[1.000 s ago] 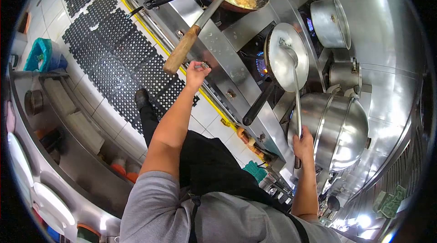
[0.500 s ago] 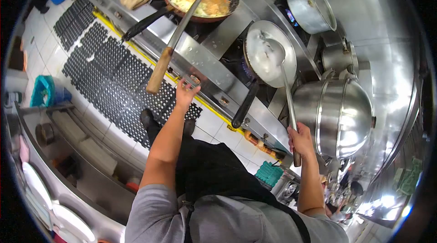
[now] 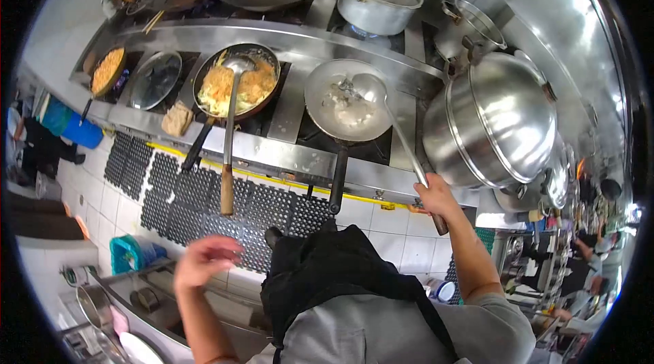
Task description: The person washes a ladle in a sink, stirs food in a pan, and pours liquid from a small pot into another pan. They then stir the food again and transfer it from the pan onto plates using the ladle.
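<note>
Head camera view: a right hand [image 3: 436,196] grips a long-handled ladle [image 3: 402,133], its bowl resting in a pale pan [image 3: 346,101] on the stove [image 3: 279,133]. The left hand [image 3: 206,260], fingers loosely curled and holding nothing, hovers beside the counter, near a wooden-handled ladle [image 3: 232,118] set in a pan of food [image 3: 236,84].

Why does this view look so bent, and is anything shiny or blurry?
Head view: wide-lens distortion, apparently, with black corners and a bowed-looking stove; head view: bright glare on the domed steel pot; head view: the left hand is blurred, probably by motion, while the right hand looks sharper.
</note>
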Demonstrator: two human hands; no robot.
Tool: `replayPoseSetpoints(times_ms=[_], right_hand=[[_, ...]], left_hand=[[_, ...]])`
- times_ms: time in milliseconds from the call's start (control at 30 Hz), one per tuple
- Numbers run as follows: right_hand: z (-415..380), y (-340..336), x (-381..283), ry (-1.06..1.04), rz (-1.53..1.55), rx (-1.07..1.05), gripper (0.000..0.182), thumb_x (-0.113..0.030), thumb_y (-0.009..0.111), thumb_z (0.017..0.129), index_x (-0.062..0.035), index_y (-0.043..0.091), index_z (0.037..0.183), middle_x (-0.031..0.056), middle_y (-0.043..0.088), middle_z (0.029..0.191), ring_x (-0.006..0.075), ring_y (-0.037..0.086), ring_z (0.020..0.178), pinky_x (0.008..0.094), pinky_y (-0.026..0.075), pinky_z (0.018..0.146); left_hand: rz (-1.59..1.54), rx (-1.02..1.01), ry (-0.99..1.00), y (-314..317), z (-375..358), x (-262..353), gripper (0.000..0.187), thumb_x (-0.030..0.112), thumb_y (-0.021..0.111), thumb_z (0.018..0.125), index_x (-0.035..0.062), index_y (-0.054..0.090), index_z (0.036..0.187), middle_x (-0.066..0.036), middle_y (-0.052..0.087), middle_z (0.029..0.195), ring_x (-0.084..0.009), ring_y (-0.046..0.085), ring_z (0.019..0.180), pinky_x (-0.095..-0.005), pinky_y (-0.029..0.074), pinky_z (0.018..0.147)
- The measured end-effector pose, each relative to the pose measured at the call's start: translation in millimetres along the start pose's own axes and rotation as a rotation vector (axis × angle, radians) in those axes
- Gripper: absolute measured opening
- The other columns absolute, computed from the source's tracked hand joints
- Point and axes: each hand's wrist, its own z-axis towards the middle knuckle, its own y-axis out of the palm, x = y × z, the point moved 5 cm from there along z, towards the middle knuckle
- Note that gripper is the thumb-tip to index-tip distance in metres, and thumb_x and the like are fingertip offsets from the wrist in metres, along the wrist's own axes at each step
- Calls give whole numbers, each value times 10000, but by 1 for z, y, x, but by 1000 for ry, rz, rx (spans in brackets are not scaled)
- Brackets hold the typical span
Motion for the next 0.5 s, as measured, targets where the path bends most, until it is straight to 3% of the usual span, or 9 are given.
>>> replayPoseSetpoints(times_ms=[100, 133, 200, 333, 400, 500], right_hand=[[1, 19, 7, 84, 167, -70, 261, -207, 598, 920, 27, 513, 843, 87, 518, 588, 191, 522, 412, 382, 429, 355], [-4, 20, 2, 86, 170, -61, 261, -207, 598, 920, 27, 513, 843, 87, 518, 588, 191, 522, 412, 382, 429, 355], [-16, 29, -7, 178, 466, -101, 226, -169, 610, 924, -25, 487, 800, 51, 496, 601, 145, 461, 389, 340, 395, 334], [-40, 34, -21, 236, 715, -137, 236, -186, 597, 930, -70, 460, 778, 5, 446, 581, 114, 413, 388, 321, 371, 340], [-51, 37, -30, 225, 815, -122, 223, -172, 595, 929, -85, 448, 785, 2, 441, 582, 106, 395, 386, 307, 350, 338], [-63, 39, -36, 214, 866, -109, 222, -173, 573, 943, -88, 451, 777, -2, 428, 566, 101, 379, 376, 296, 338, 323]], left_hand=[[316, 423, 370, -27, -26, 137, 348, 180, 796, 757, 0, 645, 1015, -102, 684, 988, -151, 629, 810, -283, 516, 723], [432, 546, 538, -27, -39, 177, 293, 165, 733, 799, -17, 651, 1013, -114, 668, 1010, -147, 608, 849, -266, 483, 754], [797, 654, 826, -22, -77, 244, 365, 173, 661, 874, -30, 597, 1170, -147, 655, 1072, -212, 613, 933, -349, 489, 862], [931, 439, 1630, 2, -145, 304, 398, 218, 646, 878, -29, 585, 1184, -162, 639, 1099, -245, 599, 965, -379, 474, 885], [902, 319, 1886, 18, -157, 306, 404, 223, 646, 877, -26, 580, 1188, -161, 633, 1104, -246, 594, 970, -380, 471, 888], [832, 221, 2070, 25, -164, 304, 412, 232, 646, 876, -21, 572, 1194, -159, 625, 1112, -247, 588, 978, -381, 466, 892]])
